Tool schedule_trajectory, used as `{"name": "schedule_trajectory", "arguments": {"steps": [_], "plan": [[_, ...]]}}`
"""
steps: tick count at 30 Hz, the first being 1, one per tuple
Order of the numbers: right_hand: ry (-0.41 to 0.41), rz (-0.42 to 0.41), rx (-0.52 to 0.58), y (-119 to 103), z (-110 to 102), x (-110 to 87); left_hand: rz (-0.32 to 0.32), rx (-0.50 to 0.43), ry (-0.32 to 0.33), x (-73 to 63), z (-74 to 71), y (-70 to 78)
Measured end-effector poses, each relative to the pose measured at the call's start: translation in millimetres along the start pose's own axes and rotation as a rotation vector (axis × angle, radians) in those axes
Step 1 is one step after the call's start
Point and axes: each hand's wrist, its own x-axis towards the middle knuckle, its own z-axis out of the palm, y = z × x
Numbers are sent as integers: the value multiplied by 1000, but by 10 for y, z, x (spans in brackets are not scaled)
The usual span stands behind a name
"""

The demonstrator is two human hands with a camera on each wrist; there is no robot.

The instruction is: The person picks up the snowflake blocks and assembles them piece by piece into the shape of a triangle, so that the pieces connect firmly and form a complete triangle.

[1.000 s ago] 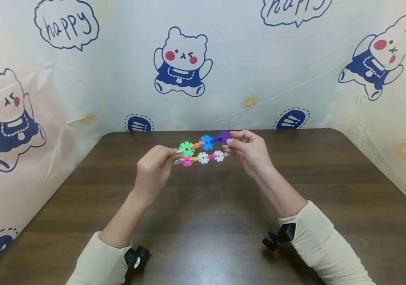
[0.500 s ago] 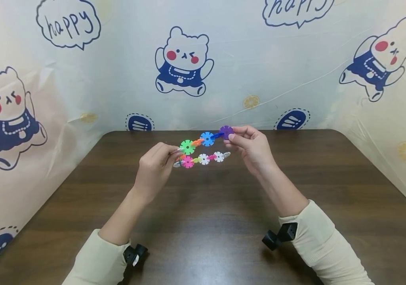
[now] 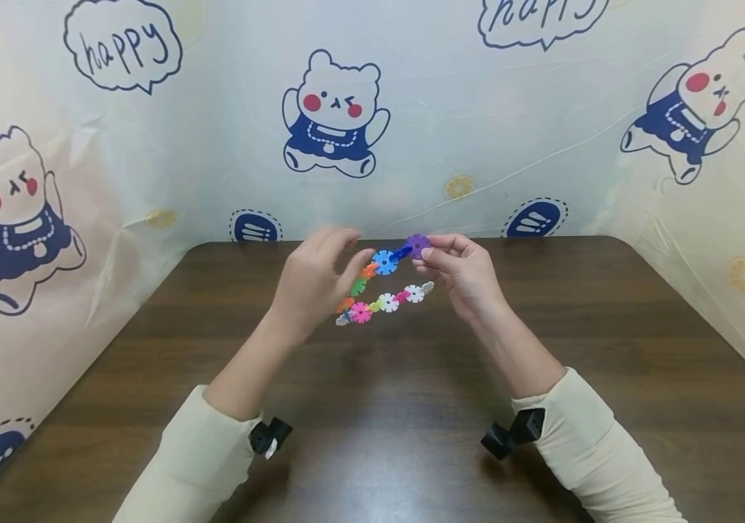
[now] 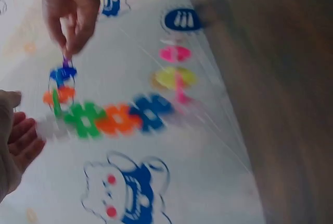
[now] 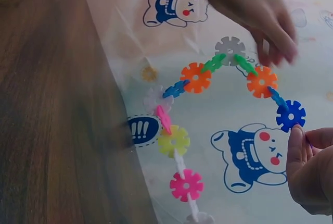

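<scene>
A chain of notched plastic snowflake discs hangs in the air, linked edge to edge in many colours. My right hand (image 3: 466,280) pinches the purple disc (image 3: 417,246) at one end between thumb and fingers. Beside it hang a blue disc (image 3: 384,262) and, lower down, a pink disc (image 3: 361,312). My left hand (image 3: 312,287) is near the chain with fingers apart, holding nothing. In the right wrist view the chain bends at a grey disc (image 5: 229,51), just below the left hand, and runs down past a yellow disc (image 5: 174,141). The left wrist view is blurred.
A dark brown wooden table (image 3: 372,407) lies under both arms. Behind it hangs a pale printed curtain (image 3: 424,145) with cartoon bears. Each sleeve carries a small black camera at the wrist.
My left hand has let go of the chain and moved right and up, its fingers spreading. The chain's left part has swung lower and to the right. The right hand keeps its pinch.
</scene>
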Motion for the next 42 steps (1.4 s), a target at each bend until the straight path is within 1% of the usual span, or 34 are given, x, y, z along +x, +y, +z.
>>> {"name": "schedule_trajectory", "arguments": {"steps": [2, 4, 6, 8, 11, 14, 16, 18, 20, 22, 24, 27, 30, 33, 35, 38, 39, 42], "plan": [[-4, -1, 0, 15, 15, -3, -30, 6, -83, 108, 54, 77], [-15, -8, 2, 27, 32, -7, -74, 12, -164, 188, 107, 136], [-24, -27, -4, 36, 53, -13, -122, 21, -236, 246, 148, 183], [-32, -48, -21, 42, 70, -21, -161, 27, -289, 276, 183, 215], [-31, -71, -54, 47, 90, -37, -206, 26, -323, 286, 215, 238], [-27, -76, -72, 52, 98, -48, -214, 33, -312, 256, 234, 237], [-25, -76, -84, 52, 103, -56, -197, 34, -288, 220, 242, 225], [-34, -78, -101, 52, 102, -61, -166, 38, -258, 179, 256, 205], [-49, -88, -128, 45, 92, -66, -139, 33, -221, 141, 271, 179], [-65, -104, -158, 30, 58, -64, -130, 14, -176, 110, 282, 145], [-61, -124, -197, 2, -5, -59, -147, -26, -132, 86, 273, 114], [-19, -128, -263, -40, -156, -31, -199, -119, -43, 49, 218, 64], [37, -98, -362, -30, -348, 26, -240, -204, 69, 17, 143, 19], [47, -50, -463, 29, -511, 81, -268, -251, 161, -2, 78, -3], [29, -11, -519, 73, -584, 104, -291, -283, 204, -2, 49, 1], [-25, 46, -559, 119, -636, 118, -316, -335, 261, 10, 23, 15], [-43, 64, -554, 128, -642, 116, -322, -352, 277, 15, 20, 20], [-96, 97, -478, 150, -623, 107, -333, -378, 315, 13, 10, 17]]}}
